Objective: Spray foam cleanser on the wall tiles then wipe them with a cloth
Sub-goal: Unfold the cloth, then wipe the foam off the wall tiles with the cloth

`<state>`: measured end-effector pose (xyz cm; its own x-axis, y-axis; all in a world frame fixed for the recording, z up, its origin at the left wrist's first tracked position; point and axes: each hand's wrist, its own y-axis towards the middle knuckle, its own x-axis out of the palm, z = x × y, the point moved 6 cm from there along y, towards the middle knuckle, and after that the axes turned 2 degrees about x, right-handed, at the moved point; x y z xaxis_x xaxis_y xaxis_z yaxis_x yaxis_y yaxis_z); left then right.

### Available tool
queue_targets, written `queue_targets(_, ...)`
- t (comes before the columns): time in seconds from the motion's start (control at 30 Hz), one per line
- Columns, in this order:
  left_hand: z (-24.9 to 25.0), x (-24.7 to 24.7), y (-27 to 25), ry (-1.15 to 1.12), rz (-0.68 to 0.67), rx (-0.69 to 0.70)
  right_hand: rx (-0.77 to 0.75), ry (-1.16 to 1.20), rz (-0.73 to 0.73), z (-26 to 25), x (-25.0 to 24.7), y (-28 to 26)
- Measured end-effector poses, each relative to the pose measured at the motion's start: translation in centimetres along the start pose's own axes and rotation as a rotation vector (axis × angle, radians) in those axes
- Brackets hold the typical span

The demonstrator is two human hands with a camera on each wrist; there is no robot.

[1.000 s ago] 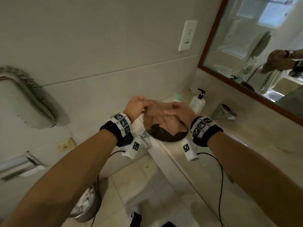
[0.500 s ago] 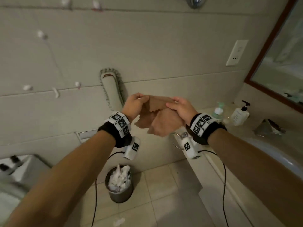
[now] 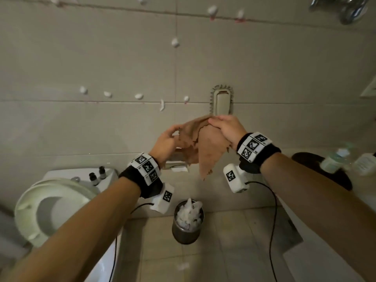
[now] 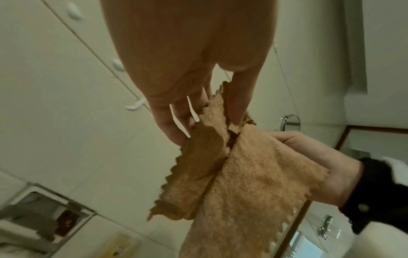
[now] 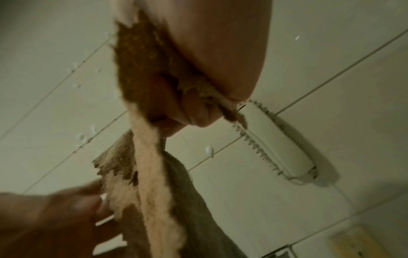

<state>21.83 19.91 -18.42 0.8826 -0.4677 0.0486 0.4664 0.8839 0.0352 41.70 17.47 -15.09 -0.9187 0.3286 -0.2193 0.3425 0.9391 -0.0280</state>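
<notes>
Left grip [image 3: 164,143]: thumb and fingertips pinch a zigzag-cut edge of the tan terry cloth [image 3: 206,153]
Right grip [image 3: 226,128]: fingers curled over the cloth's upper fold, bunching it; one long corner hangs down in a point
Cloth's place: in the air between our two grips, in front of the wall and apart from it, above the round steel bin [image 3: 187,233]
White foam dabs [image 3: 139,96]: dotted along the grout lines of the pale glazed wall tiles [image 3: 91,53], up and to our left
Step in hand: we judge we are folding the cloth into a pad before wiping
Doing it well: we should lay edge on edge so a flat, thick face sits under the right palm, and tuck the hanging corner in
Wiping to come: we would start at the highest dabs and work down, turning to a clean face as foam loads up
Watch for: the white oblong fitting with a toothed rim [image 3: 221,100] on the wall just behind the right grip, where loose cloth may snag
</notes>
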Motion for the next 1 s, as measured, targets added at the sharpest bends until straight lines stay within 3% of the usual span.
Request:
queue_targets(0.2, -1.1, -7.3, -1.9, 0.056, 0.057, -0.059, 0.032, -0.013, -0.038, -1.0, 7.3, -0.6)
queue_targets(0.47, 2.3, -13.5, -0.9, 0.209, 0.185, -0.035, 0.044, -0.11, -0.056, -2.6, 8.0, -0.7)
queue_targets(0.8, 10.4, -11.1, 1.7, 0.368, 0.231, 0.1, -0.038, -0.057, -0.026, -5.0, 2.8, 0.6)
queue_targets(1.0, 10.9, -7.8, 2.3, 0.444, 0.043, 0.056, -0.14, -0.034, 0.009, -6.3, 1.0, 1.5)
